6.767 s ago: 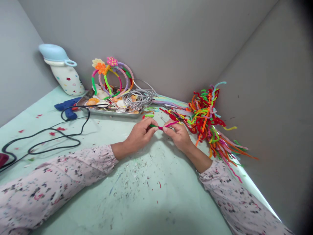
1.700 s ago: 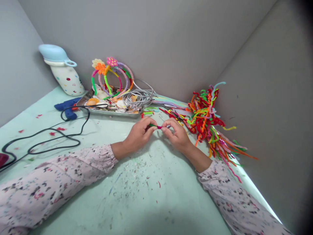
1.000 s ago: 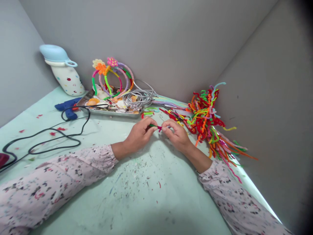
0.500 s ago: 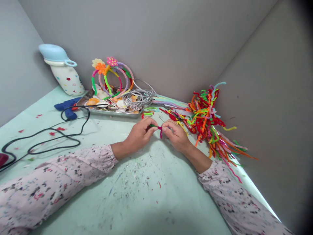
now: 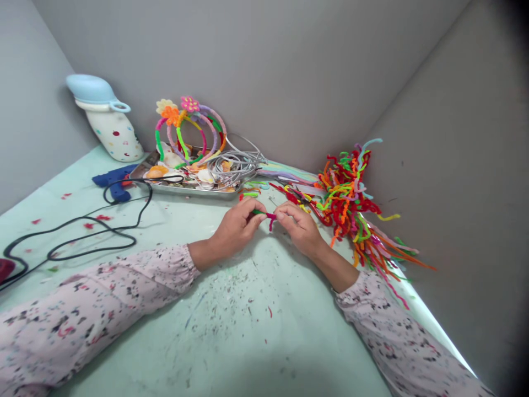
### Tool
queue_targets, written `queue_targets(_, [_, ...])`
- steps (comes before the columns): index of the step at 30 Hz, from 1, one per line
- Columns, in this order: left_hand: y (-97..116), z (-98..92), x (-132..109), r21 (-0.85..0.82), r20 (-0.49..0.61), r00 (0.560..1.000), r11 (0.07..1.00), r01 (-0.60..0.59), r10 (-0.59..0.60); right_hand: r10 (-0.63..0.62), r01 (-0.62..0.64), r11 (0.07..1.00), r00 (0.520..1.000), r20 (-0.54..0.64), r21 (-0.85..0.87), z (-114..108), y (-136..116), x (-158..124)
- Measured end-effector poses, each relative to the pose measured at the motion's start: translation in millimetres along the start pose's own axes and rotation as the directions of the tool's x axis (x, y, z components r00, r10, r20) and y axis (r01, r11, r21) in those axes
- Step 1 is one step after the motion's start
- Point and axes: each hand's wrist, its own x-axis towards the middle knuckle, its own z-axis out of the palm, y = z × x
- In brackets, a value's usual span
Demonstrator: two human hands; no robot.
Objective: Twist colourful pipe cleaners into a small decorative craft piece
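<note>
Just in front of the metal tray, my two hands meet over the table and pinch one short fuzzy pipe cleaner piece [image 5: 271, 216]. Its left part is green and its right part magenta, with a small magenta tail hanging down between the hands. Thumb and forefinger of my left hand [image 5: 236, 227] close on the green part. My right hand [image 5: 301, 228] grips the magenta end between thumb and forefinger. The tips of the piece are hidden inside my fingers.
A metal tray [image 5: 190, 191] holds colourful headbands [image 5: 179, 138], scraps and coiled grey wire [image 5: 235, 168]. A blue glue gun [image 5: 118, 182] with a black cord lies left, near a capped bottle [image 5: 113, 132]. Many pipe cleaners [image 5: 347, 193] heap at the right wall.
The small magenta tail has shifted slightly and hangs a little shorter, curling leftward. Both hands hold nearly the same place; my right fingers have moved very slightly.
</note>
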Motion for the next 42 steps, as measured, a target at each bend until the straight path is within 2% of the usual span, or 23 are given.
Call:
queue_targets(22, [-0.5, 0.1, 0.9, -0.009, 0.021, 0.999, 1.000, -0.027, 0.027, 0.013, -0.012, 1.000, 0.999, 0.046, -0.008, 2.4, 0.9, 0.4])
queue_targets(34, [0.8, 0.0, 1.7, -0.030, 0.037, 0.999, 0.999, 0.017, -0.015, -0.029, 0.033, 0.994, 0.999, 0.037, -0.105, 1.6, -0.3, 1.8])
queue_targets(42, [0.3, -0.5, 1.8, -0.014, 0.040, 0.999, 1.000, -0.023, 0.024, -0.027, 0.029, 0.999, 0.997, 0.070, -0.030, 1.6, 0.1, 1.3])
